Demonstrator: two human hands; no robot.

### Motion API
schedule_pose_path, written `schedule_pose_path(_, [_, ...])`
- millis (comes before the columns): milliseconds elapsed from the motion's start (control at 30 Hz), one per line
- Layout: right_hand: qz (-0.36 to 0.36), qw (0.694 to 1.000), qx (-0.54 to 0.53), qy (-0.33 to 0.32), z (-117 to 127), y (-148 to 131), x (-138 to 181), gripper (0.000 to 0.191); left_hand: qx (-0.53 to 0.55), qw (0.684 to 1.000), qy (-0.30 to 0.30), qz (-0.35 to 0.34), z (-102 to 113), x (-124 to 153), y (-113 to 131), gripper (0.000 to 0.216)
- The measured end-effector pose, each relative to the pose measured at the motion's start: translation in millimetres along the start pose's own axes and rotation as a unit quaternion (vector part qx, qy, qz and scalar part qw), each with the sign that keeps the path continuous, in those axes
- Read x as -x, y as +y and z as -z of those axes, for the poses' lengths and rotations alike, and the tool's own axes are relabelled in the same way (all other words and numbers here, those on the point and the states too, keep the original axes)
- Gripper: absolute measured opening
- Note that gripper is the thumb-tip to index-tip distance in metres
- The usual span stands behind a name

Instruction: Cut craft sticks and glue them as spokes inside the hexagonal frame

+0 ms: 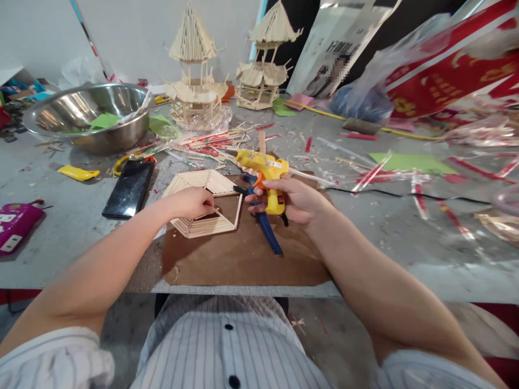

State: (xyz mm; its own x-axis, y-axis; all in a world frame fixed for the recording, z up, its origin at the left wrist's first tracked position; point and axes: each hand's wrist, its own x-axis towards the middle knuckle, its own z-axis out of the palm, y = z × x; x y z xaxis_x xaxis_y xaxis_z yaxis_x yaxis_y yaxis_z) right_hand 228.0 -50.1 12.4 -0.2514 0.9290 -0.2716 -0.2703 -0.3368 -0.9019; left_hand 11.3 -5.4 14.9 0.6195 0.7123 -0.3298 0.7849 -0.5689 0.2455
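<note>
My right hand [298, 202] is wrapped round a yellow glue gun [275, 172], its nozzle pointing left, above the brown board. My left hand [192, 202] is closed, fingertips pinching the end of a thin wooden stick [223, 217] over the hexagonal stick frame [208, 229]. Rows of pale sticks fill several sides of this frame; its right side shows only a thin outline. Blue-handled pliers [267, 235] lie on the brown board [243, 265] beneath the glue gun, partly hidden by it and my right hand.
Two stick pagodas [192, 81] stand at the back. Left are a steel bowl [133, 127], a black phone [128, 189], a yellow cutter [79, 173] and a purple case [18, 224]. Loose sticks [211, 141] lie behind the frame. A black cord [405, 194] trails right, near red-and-clear wrappers [373, 175].
</note>
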Motion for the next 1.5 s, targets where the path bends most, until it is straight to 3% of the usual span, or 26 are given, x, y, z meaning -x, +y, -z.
schedule_pose_path(267, [0.092,0.987,0.089,0.093,-4.3,-1.3,1.8,0.017,-0.010,1.000,0.006,0.001,-0.2,-1.4,0.3,0.030])
schedule_pose_path(500, [0.225,0.937,0.183,0.194,24.6,7.6,-24.8,0.018,0.000,1.000,0.014,-0.002,-1.0,-3.1,-1.2,0.029])
schedule_pose_path(600, [0.233,0.934,0.179,0.201,32.9,9.9,-29.8,0.019,0.036,0.999,0.034,0.006,-0.5,-3.3,-2.5,0.024])
schedule_pose_path(667, [0.238,0.938,0.173,0.185,31.2,9.3,-26.1,0.019,0.116,0.991,0.067,0.018,0.2,-3.7,-4.5,0.022])
schedule_pose_path(733, [0.259,0.934,0.180,0.170,24.4,7.9,-18.5,0.019,0.250,0.962,0.099,0.041,1.2,-4.5,-7.2,0.019])
schedule_pose_path(867, [0.268,0.930,0.211,0.135,6.0,7.7,-4.3,0.017,0.514,0.844,0.146,0.047,4.6,-6.7,-13.1,0.011])
schedule_pose_path(933, [0.262,0.931,0.228,0.114,-0.5,10.6,-1.7,0.017,0.587,0.792,0.165,0.033,6.4,-7.3,-15.1,0.011])
schedule_pose_path(1000, [0.263,0.928,0.246,0.099,-3.8,15.1,-1.9,0.015,0.627,0.758,0.177,0.031,7.7,-7.4,-15.7,0.013])
schedule_pose_path(1200, [0.274,0.912,0.298,0.068,0.1,27.4,-5.3,0.024,0.660,0.719,0.214,0.049,7.6,-7.5,-12.6,0.012])
schedule_pose_path(1400, [0.290,0.845,0.444,0.064,2.1,25.5,-2.3,0.022,0.666,0.714,0.210,0.049,5.8,-7.8,-10.6,0.011])
schedule_pose_path(1500, [0.293,0.827,0.476,0.065,-0.6,24.3,0.7,0.022,0.680,0.705,0.198,0.038,5.5,-7.5,-10.1,0.010])
